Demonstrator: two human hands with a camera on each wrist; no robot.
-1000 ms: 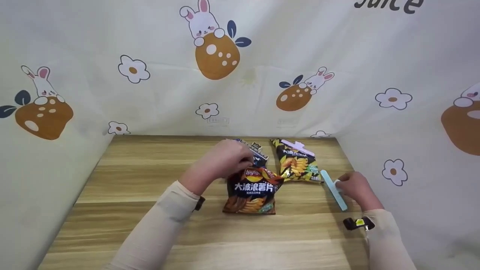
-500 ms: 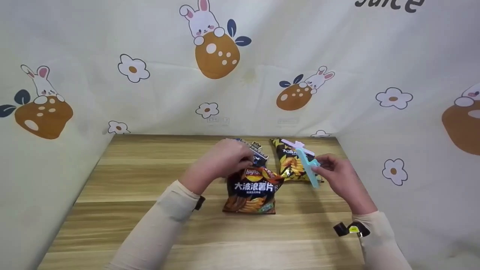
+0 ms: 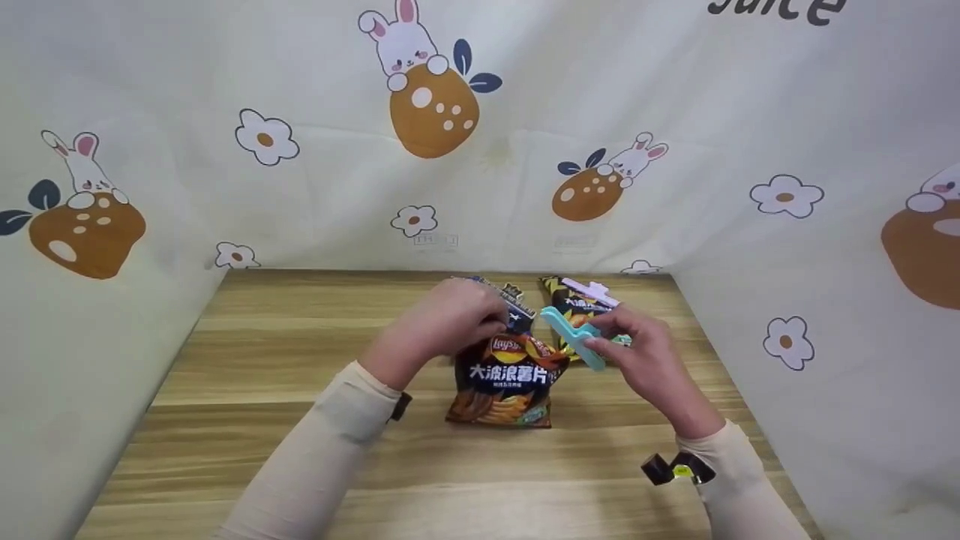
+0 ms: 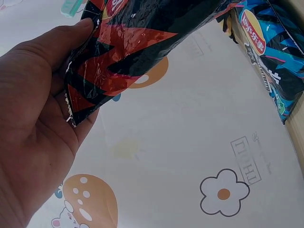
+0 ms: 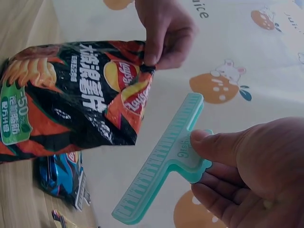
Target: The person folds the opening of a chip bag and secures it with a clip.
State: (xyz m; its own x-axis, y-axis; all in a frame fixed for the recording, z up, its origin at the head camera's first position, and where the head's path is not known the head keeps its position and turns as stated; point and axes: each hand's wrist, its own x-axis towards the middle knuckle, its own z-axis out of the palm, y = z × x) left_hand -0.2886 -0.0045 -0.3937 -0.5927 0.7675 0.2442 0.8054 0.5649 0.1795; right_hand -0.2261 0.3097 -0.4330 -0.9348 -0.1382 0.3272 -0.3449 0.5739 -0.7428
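Note:
My left hand (image 3: 457, 319) pinches the top corner of a black and red chip bag (image 3: 502, 386), whose lower edge is at the wooden table. In the left wrist view the thumb and fingers grip the bag's crimped edge (image 4: 71, 102). The top of the bag looks folded over in the right wrist view. My right hand (image 3: 649, 360) holds a mint-green bag clip (image 3: 571, 337) by its handles, thumb on one side and fingers on the other. The clip (image 5: 164, 159) stands close beside the bag's upper right corner, apart from it in the right wrist view.
Behind the held bag lies a blue chip bag (image 3: 519, 322) with a dark patterned clip (image 3: 512, 294) on its top. To its right is a yellow and black chip bag (image 3: 570, 307) with a lilac clip (image 3: 592, 290). A printed sheet (image 3: 322, 202) hangs around the table (image 3: 285, 375).
My right hand has lifted the mint-green clip from the table's right side and carried it left to the black and red bag. The left hand and the bag have stayed still.

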